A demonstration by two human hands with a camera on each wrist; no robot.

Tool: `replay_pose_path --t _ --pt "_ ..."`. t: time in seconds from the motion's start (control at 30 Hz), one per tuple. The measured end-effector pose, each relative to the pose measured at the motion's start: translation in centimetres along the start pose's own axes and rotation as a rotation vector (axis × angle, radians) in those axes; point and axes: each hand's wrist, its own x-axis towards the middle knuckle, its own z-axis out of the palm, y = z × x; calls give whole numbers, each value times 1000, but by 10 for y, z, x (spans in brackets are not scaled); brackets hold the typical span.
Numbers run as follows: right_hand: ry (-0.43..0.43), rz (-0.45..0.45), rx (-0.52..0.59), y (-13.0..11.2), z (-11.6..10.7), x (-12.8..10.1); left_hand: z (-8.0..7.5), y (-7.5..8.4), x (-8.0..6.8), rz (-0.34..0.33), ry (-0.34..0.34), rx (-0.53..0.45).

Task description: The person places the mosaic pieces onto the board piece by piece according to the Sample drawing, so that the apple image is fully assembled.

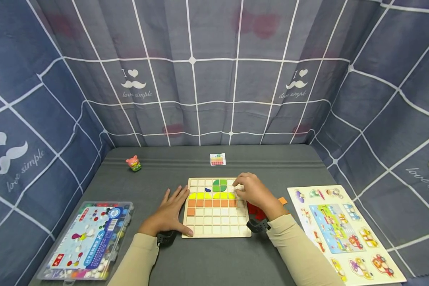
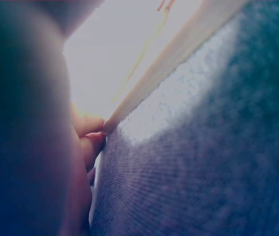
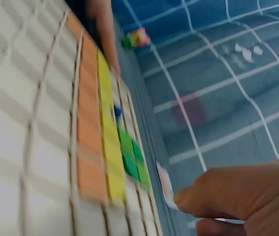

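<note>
In the head view a wooden grid board [image 1: 214,230] lies on the table with coloured tiles in its cells. An orange row [image 1: 212,203] runs under a yellow row [image 1: 196,196], with green tiles [image 1: 219,185] and a small blue piece [image 1: 208,190] above. My left hand [image 1: 169,212] rests at the board's left edge, fingers spread and thumb on its lower left corner. Over the upper right cells is my right hand [image 1: 252,190], thumb and forefinger bent and apart; no piece shows between them. The right wrist view shows this hand [image 3: 247,196] beside the tiles.
Red pieces [image 1: 258,212] lie partly under the right forearm, near an orange tile [image 1: 283,201]. A small pattern card [image 1: 217,159] and a pink figurine [image 1: 134,163] are farther back. A clear plastic box [image 1: 85,242] stands left, a picture puzzle board [image 1: 296,194] right.
</note>
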Motion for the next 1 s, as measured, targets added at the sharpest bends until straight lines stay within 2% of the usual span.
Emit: replay_pose_path --t 0.3,0.5,0.67,0.83,1.0 --pt "-228 46 -88 44 -35 -24 3 -3 1 1 -7 2" --pt "-342 -93 -104 54 -41 -33 5 -5 2 -12 -10 6" --pt "-370 -198 -69 57 -37 -36 1 -4 1 -17 -17 -2" --pt "-344 -200 -64 57 -34 -40 1 -3 2 -2 -13 4" --pt "-332 -190 -59 59 -30 -42 2 -3 1 -15 -17 0"
